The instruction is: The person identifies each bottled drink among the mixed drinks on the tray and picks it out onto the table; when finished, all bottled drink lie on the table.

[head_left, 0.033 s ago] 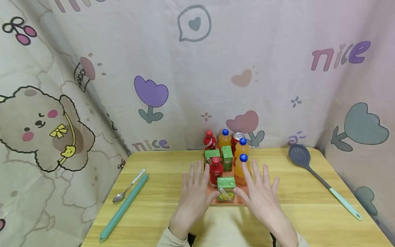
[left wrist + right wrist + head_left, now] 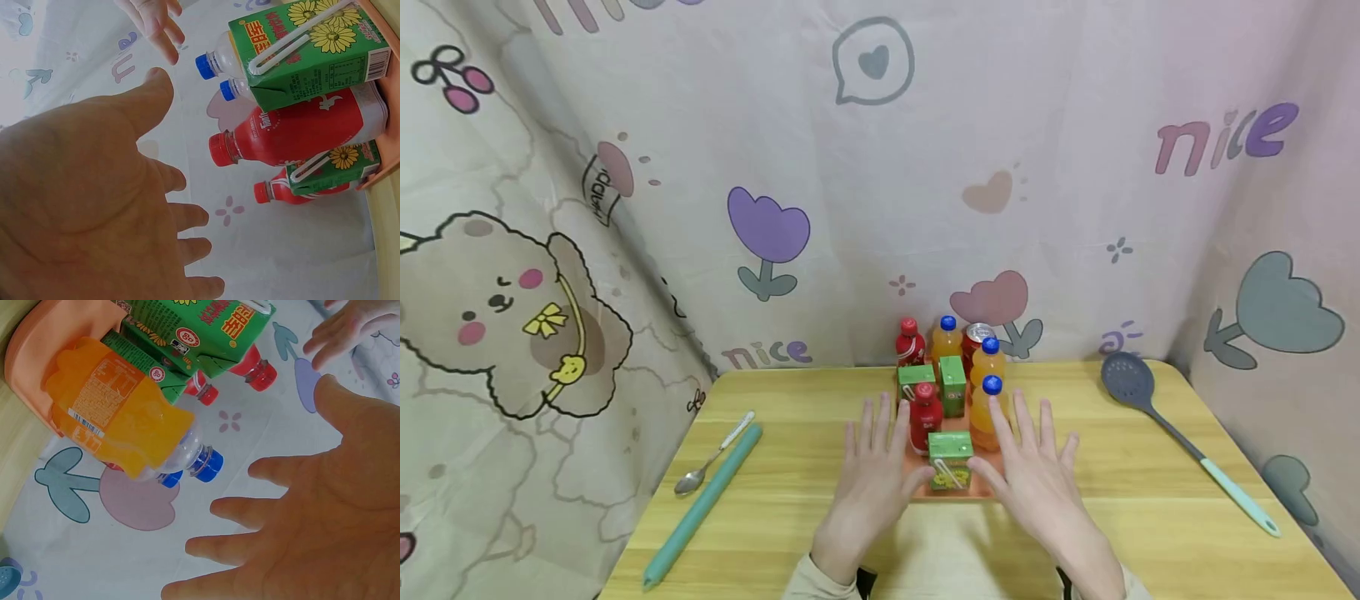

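Both hands hover palm down with straight, spread fingers over the near part of an orange tray (image 2: 917,493). My left hand (image 2: 871,483) is beside a red-capped bottle (image 2: 926,425) and a green drink carton (image 2: 951,462) at the front. My right hand (image 2: 1037,483) overlaps the front orange-juice bottle (image 2: 988,421) in the head view. Neither holds anything; in the wrist views the left palm (image 2: 94,194) and right palm (image 2: 325,506) face the drinks across a gap. Behind stand two more green cartons (image 2: 952,387), another red bottle (image 2: 911,343), more orange bottles (image 2: 987,364) and a can (image 2: 977,335).
At the left of the wooden table (image 2: 790,533) lie a metal spoon (image 2: 691,481) and a long green stick (image 2: 703,504). A grey slotted skimmer (image 2: 1127,379) with a mint handle lies on the right. A patterned curtain (image 2: 865,183) hangs right behind the table.
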`<act>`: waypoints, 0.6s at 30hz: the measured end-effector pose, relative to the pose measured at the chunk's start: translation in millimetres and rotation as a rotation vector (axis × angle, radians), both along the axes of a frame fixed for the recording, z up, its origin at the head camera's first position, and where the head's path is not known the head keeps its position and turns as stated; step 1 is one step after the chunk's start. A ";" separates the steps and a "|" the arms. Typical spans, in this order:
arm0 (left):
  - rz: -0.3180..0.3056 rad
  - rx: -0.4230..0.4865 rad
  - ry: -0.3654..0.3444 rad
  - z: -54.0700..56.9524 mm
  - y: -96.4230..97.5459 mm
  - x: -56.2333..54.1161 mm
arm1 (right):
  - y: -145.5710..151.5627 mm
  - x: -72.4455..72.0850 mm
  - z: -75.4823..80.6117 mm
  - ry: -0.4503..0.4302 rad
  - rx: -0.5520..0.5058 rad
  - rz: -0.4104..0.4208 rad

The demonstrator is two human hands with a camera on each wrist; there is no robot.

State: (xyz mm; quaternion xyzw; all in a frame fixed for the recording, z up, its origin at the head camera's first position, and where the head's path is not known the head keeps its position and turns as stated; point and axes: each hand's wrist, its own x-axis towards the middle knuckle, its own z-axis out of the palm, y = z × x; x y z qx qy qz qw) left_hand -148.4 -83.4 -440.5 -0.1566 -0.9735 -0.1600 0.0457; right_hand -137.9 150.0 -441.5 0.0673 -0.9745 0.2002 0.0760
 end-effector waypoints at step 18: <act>-0.009 0.085 -0.063 -5.0 -14.8 -15.2 | 18.2 -17.7 -5.5 -0.032 -0.042 -0.010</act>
